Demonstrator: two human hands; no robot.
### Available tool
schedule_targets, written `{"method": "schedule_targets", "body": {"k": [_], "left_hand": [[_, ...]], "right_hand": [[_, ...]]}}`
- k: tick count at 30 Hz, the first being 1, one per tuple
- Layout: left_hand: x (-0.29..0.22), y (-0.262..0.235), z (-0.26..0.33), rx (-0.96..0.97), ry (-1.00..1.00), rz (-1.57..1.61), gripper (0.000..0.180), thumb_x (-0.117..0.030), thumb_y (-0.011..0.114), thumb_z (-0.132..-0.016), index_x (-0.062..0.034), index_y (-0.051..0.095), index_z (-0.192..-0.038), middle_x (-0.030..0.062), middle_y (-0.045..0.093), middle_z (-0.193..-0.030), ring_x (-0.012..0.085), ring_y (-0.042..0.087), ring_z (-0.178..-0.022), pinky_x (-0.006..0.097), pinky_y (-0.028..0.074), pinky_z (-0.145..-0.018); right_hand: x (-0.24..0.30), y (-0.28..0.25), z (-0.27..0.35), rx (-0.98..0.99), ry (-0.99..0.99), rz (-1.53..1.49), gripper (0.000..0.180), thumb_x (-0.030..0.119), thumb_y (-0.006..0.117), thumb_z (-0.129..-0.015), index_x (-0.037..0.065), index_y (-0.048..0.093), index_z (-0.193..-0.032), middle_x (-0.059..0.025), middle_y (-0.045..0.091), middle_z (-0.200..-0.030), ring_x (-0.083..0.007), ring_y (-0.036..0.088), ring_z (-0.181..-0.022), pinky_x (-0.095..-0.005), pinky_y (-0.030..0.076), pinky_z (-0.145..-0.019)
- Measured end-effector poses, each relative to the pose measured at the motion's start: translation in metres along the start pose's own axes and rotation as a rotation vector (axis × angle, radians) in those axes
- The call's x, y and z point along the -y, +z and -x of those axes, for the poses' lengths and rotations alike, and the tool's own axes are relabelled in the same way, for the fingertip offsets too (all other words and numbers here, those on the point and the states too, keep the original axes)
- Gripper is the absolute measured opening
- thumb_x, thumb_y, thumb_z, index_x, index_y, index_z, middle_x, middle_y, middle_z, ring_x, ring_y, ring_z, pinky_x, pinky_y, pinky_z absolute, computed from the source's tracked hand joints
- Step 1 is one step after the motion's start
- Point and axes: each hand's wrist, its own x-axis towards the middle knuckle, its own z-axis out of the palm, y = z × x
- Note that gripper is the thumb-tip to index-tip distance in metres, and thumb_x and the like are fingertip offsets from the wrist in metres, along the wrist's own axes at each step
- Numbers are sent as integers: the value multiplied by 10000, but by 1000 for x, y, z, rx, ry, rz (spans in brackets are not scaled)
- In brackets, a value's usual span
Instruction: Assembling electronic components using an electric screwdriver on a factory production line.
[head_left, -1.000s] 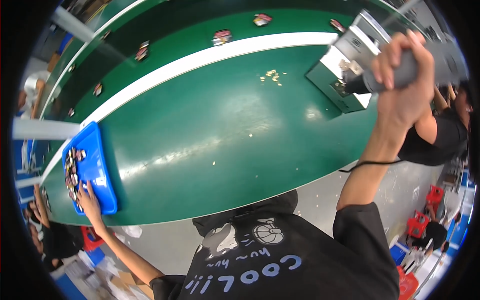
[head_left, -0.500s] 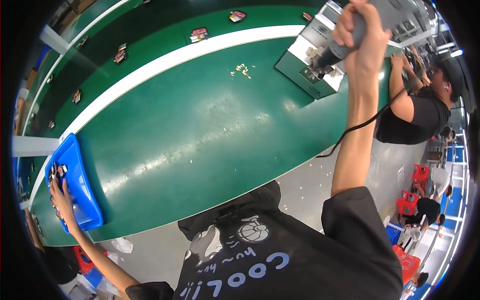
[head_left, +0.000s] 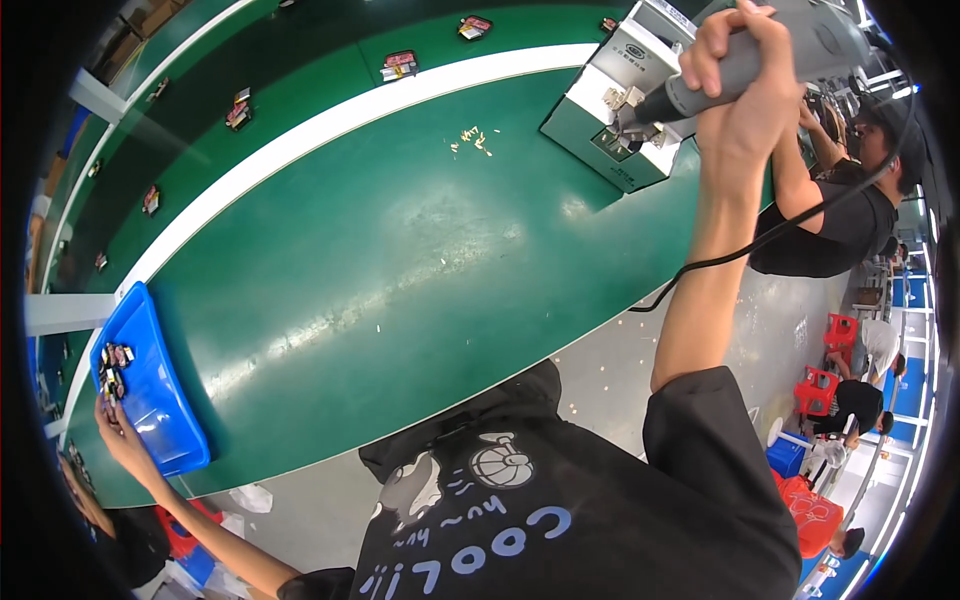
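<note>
My right hand (head_left: 740, 95) is raised at the upper right, shut on a grey corded power tool (head_left: 770, 55) whose tip points at a small part on a grey-green bench machine (head_left: 610, 120). The tool's black cable (head_left: 760, 245) hangs down past my forearm. My left hand (head_left: 118, 432) reaches far left to the near rim of a blue tray (head_left: 160, 400). Its fingers rest by several small dark parts (head_left: 110, 368) in the tray. Whether it grips one is too small to tell.
A long green workbench (head_left: 400, 250) with a white stripe runs across the view, with small dark assemblies (head_left: 400, 65) on a belt beyond it. Pale scraps (head_left: 472, 140) lie by the machine. Another person in black (head_left: 840, 210) works at the right. Red stools (head_left: 835, 330) stand behind.
My right hand with the tool has swung up and right toward the machine. The view has turned, so the blue tray and my left hand sit lower left.
</note>
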Motion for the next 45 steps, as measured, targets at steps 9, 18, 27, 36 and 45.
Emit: {"method": "schedule_targets", "body": {"k": [9, 18, 27, 36, 45], "left_hand": [[-343, -14, 144, 259, 548, 517, 550, 17, 637, -937, -64, 535, -1472, 142, 602, -1413, 254, 598, -1224, 360, 460, -1024], [-399, 12, 171, 401, 906, 444, 521, 124, 688, -816, -50, 659, -1305, 120, 623, -1302, 317, 595, -1127, 413, 520, -931], [-404, 11, 163, 322, 1075, 367, 450, 70, 688, -780, -15, 683, -1222, 93, 677, -1185, 282, 652, -1029, 384, 536, -877], [-405, 26, 159, 117, 1238, 347, 372, -10, 705, -729, 54, 702, -1096, 113, 695, -1106, 249, 670, -982, 363, 543, -782], [-403, 43, 157, -186, 1374, 294, 67, -15, 722, -786, 28, 691, -828, 103, 651, -831, 244, 667, -791, 323, 492, -641]], "right_hand": [[2, 32, 1, -7, 72, 139, 237, 184, 633, -944, 63, 541, -762, -37, 487, -572, -121, 396, -373, -278, 356, -389], [19, 20, 71, 5, 82, -172, 182, 160, 593, -949, 20, 522, -855, -101, 521, -647, -157, 407, -398, -315, 375, -419], [32, 44, 98, 146, 76, -310, 197, 233, 507, -967, 49, 563, -924, -70, 477, -705, -140, 362, -412, -310, 343, -438], [20, 77, 121, 313, 111, -372, 252, 251, 388, -1006, 40, 523, -981, -79, 474, -711, -141, 361, -377, -323, 366, -408], [-1, 110, 130, 379, 184, -376, 246, 238, 357, -1015, 42, 502, -985, -88, 468, -706, -150, 350, -380, -340, 366, -398]]}}
